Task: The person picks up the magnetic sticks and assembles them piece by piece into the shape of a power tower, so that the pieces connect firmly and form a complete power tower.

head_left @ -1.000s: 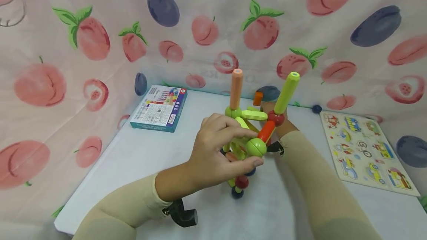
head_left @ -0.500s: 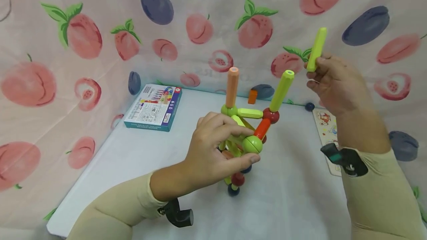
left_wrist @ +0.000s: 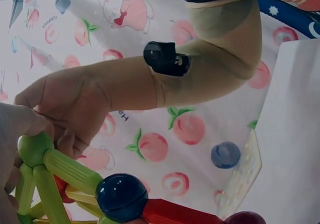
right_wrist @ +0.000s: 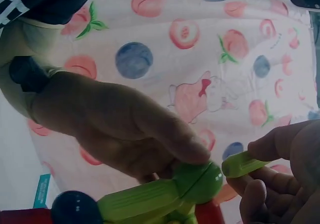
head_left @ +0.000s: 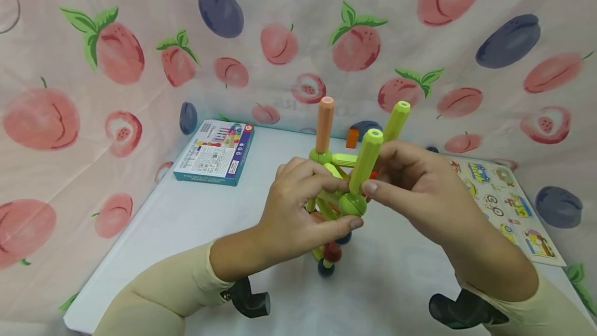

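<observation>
A tower of coloured rods and balls stands on the white table (head_left: 224, 211). My left hand (head_left: 298, 217) grips a green ball (head_left: 353, 205) on its near upper corner, thumb below and fingers above. Between the thumb and fingers of my right hand (head_left: 424, 191) is a yellow-green rod (head_left: 367, 159), held upright with its lower end at that ball. Whether the end sits in the ball cannot be told. An orange rod (head_left: 325, 126) and another yellow-green rod (head_left: 396, 121) rise from the tower's other upper corners. My hands hide much of the frame; a dark blue ball (left_wrist: 122, 196) shows in the left wrist view.
At the back left lies a flat box (head_left: 214, 152). A picture puzzle board (head_left: 513, 206) lies at the right, partly behind my right arm. One small orange block (head_left: 352, 138) stands near the back edge, before the fruit-printed curtain (head_left: 270, 14).
My right hand has lifted a yellow-green rod from behind the tower, carried it up to the right, then down to the green ball. My left hand keeps its grip.
</observation>
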Action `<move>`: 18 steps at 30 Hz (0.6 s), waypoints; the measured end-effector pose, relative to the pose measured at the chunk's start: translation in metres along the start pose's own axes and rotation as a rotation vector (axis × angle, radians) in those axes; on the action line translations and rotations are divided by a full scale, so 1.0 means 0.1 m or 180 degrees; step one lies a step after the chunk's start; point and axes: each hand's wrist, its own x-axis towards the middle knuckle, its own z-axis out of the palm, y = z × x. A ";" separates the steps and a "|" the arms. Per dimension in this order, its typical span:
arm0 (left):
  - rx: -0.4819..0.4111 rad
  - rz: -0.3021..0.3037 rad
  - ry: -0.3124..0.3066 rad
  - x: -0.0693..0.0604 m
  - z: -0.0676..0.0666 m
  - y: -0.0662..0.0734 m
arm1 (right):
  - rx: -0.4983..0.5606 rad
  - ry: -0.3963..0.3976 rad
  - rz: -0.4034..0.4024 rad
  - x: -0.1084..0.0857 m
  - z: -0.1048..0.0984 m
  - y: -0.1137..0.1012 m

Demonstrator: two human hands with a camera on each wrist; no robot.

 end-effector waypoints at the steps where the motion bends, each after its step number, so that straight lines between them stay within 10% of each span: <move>1: -0.0003 -0.0004 0.0000 0.00 0.00 0.00 | -0.0059 -0.0044 0.0015 0.00 0.01 0.02; 18: -0.0109 0.0123 0.0066 0.00 -0.01 -0.06 | 0.0055 -0.0008 -0.0489 -0.02 -0.01 0.19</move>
